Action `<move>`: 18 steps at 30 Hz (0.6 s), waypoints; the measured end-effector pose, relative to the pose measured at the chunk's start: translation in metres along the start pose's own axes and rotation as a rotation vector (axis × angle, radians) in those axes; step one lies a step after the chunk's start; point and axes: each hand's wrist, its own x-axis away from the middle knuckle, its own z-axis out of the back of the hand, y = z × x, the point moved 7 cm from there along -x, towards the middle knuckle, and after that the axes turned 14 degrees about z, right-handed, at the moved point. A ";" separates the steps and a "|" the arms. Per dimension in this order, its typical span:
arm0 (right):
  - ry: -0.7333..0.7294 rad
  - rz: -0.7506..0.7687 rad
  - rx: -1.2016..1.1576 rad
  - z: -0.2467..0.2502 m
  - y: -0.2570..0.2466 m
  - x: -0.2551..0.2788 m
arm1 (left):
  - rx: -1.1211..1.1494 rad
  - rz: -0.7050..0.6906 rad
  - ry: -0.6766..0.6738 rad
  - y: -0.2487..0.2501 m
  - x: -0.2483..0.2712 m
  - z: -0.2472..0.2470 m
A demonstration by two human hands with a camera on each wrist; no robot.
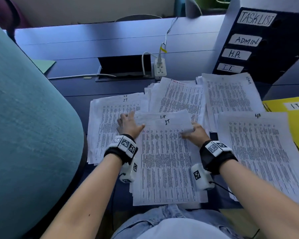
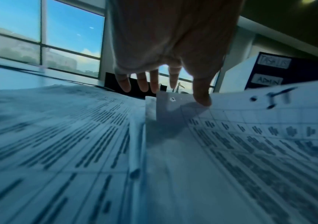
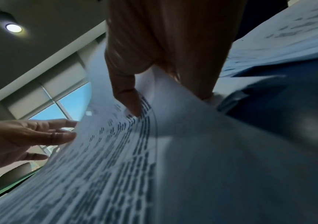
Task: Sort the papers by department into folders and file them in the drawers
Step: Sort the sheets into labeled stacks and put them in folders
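Note:
On the dark desk (image 1: 76, 90) in front of me lies a middle stack of printed sheets, its top IT sheet (image 1: 164, 161) marked by hand. My right hand (image 1: 195, 133) pinches that sheet's right edge, thumb on top (image 3: 127, 98), and the paper (image 3: 116, 166) curls upward. My left hand (image 1: 129, 125) lies with straight, spread fingers over the neighbouring IT pile (image 1: 107, 128), its thumb touching the lifted sheet's left edge (image 2: 202, 97). A yellow folder (image 1: 297, 114) labelled I.T lies at the far right. A dark drawer unit (image 1: 259, 44) labelled TASKLIST, ADMIN, H.R., I.T. stands at the back right.
Behind the middle stack lie a tasklist pile (image 1: 179, 99) and another pile (image 1: 231, 94); an HR pile (image 1: 259, 149) lies to the right. A teal chair back (image 1: 24, 118) fills the left. A power strip (image 1: 160, 68) with cables and a green folder (image 1: 43, 65) sit farther back.

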 end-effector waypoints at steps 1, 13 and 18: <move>-0.007 0.001 -0.031 0.001 0.002 0.001 | -0.060 -0.072 -0.005 0.008 -0.001 -0.001; -0.091 -0.010 0.012 0.003 -0.002 0.011 | -0.165 -0.188 -0.166 0.017 -0.012 -0.025; -0.104 -0.022 -0.028 0.003 -0.003 0.012 | -0.110 -0.161 -0.178 0.019 -0.012 -0.026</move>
